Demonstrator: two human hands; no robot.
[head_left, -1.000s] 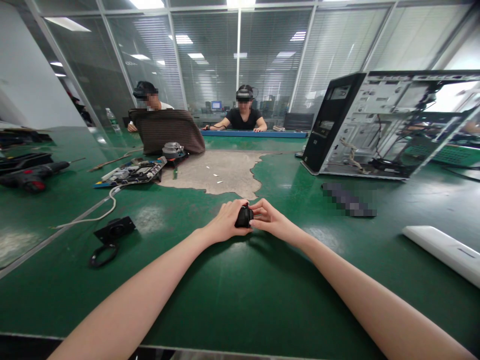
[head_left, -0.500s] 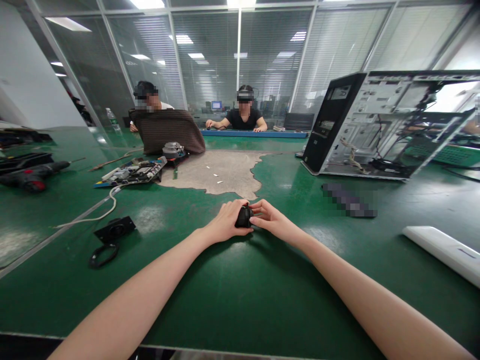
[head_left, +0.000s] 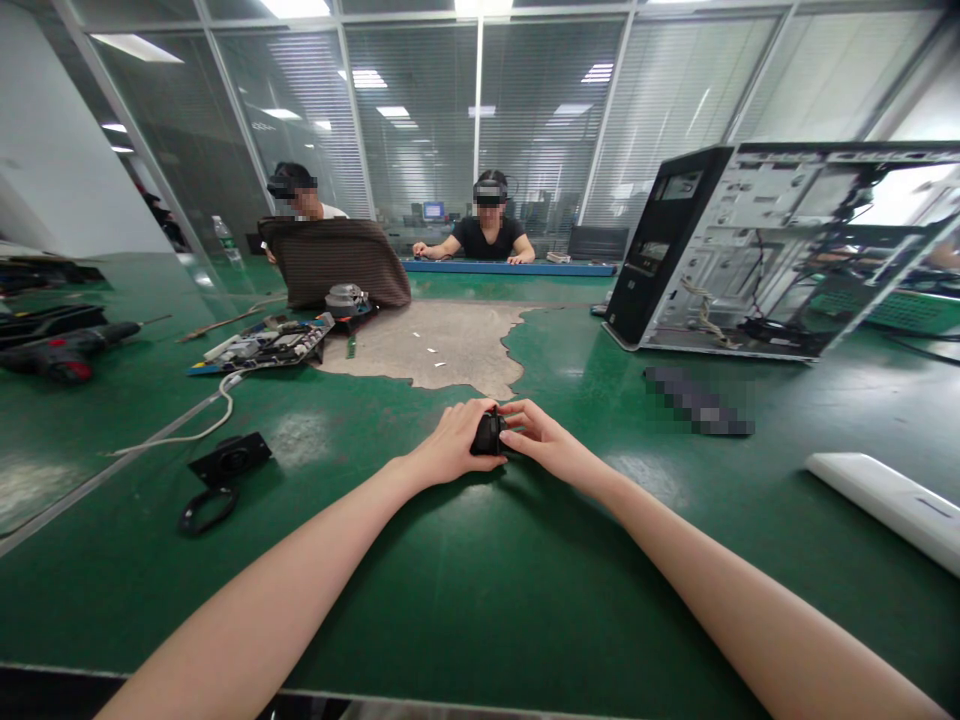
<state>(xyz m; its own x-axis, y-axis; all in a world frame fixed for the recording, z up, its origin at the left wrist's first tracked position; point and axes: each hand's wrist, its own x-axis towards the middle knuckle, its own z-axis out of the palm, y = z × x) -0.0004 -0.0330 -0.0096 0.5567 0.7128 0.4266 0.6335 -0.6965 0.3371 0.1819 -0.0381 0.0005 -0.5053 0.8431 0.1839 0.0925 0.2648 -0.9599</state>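
Between my two hands is a small black rounded part (head_left: 487,435), its kind not plain from here. My left hand (head_left: 452,440) wraps round its left side, fingers behind it and thumb in front. From the right, my right hand (head_left: 541,436) pinches its edge with thumb and fingertips. The fingers hide much of the part. It is at or just above the green table (head_left: 480,600). To the left lie a black rectangular piece with a round middle (head_left: 230,457) and a small black cable loop (head_left: 208,511).
An open computer case (head_left: 667,250) stands at the right, with a blurred dark object (head_left: 697,402) and a white bar-shaped piece (head_left: 885,497) nearer. At left are a circuit board (head_left: 262,345), a white cable (head_left: 225,400) and a power drill (head_left: 67,350). Two people sit across the table.
My hands and the black part stay almost where they were. Across the table, the person at left has slightly shifted a hand.
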